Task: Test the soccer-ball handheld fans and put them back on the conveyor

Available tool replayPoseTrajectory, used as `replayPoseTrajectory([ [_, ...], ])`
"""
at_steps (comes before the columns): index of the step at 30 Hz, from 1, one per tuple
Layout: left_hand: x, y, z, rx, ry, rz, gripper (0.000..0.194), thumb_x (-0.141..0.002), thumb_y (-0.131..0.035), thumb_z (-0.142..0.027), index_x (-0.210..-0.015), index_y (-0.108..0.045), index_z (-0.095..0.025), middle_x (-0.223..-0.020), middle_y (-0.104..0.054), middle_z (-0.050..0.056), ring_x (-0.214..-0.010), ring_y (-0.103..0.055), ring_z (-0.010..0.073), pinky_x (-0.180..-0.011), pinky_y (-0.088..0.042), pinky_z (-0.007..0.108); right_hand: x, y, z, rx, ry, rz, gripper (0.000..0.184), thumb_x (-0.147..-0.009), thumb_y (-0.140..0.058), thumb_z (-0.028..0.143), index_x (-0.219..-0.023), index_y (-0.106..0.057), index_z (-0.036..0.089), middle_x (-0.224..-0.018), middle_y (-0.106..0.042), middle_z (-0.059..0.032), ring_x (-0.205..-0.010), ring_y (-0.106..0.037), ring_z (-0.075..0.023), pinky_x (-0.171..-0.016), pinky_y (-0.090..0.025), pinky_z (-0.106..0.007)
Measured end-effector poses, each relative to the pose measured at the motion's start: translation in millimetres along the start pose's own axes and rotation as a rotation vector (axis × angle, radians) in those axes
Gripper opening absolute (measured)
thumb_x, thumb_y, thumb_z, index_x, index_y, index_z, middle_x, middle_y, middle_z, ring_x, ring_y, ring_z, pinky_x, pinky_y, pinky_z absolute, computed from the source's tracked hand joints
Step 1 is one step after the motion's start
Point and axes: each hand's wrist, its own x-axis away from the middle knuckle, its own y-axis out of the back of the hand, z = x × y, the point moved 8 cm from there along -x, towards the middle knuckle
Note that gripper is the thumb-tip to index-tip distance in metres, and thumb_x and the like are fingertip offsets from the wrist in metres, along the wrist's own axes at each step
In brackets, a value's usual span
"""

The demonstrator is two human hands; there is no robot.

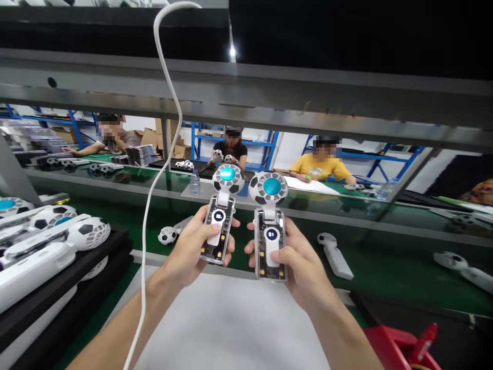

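Note:
My left hand (192,239) is wrapped round a handheld fan (227,177) with a round football-patterned head, a blue centre and a clear-fronted handle. My left thumb presses on the white strip below its small round display. A second fan of the same kind (268,187) is gripped in my right hand (302,259), its display lit and reading 01. My right thumb rests on that fan's white strip. Both fans stand upright side by side, apart from each other, above a white sheet (231,318).
Trays of similar fans (38,257) are stacked at the left. A white cable (146,221) hangs down in front of my left forearm. Loose fans (339,259) lie on the green belt (300,236). A red box (393,347) sits at the lower right. Several co-workers (319,164) sit opposite.

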Motion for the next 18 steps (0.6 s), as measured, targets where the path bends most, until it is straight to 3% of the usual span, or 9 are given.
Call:
replayPoseTrajectory([
  [3,0.4,-3.0,-1.5,0.019,0.007,0.004,0.024,-0.086,-0.062,-0.030,-0.106,-0.055,-0.019,-0.091,-0.067,0.007,-0.061,-0.061,0.0162,-0.047,-0.048,0.027,1.3,-1.2,1.2,0.004,0.001,-0.011,0.055,-0.067,-0.062,0.019,-0.120,-0.051,0.022,-0.121,-0.068,-0.0106,-0.078,-0.071,-0.0208,-0.056,-0.056,-0.027],
  [12,2.4,-6.1,-7.0,0.054,-0.039,0.042,0.033,-0.081,-0.059,-0.013,-0.113,-0.056,-0.021,-0.114,-0.063,0.008,-0.072,-0.062,0.0163,-0.052,-0.053,0.029,-2.7,3.8,-3.2,-0.034,0.013,0.009,0.062,-0.068,-0.065,0.018,-0.127,-0.047,0.024,-0.121,-0.067,-0.0102,-0.078,-0.071,-0.0219,-0.058,-0.058,-0.030],
  [18,0.4,-3.7,-9.5,-0.001,-0.084,0.036,0.039,-0.080,-0.060,-0.012,-0.117,-0.051,-0.022,-0.118,-0.063,0.009,-0.074,-0.066,0.0183,-0.053,-0.055,0.030,-0.3,1.8,-4.7,0.018,-0.005,0.077,0.070,-0.068,-0.066,0.015,-0.134,-0.045,0.026,-0.095,-0.070,-0.0045,-0.069,-0.067,-0.0184,-0.057,-0.052,-0.027],
])
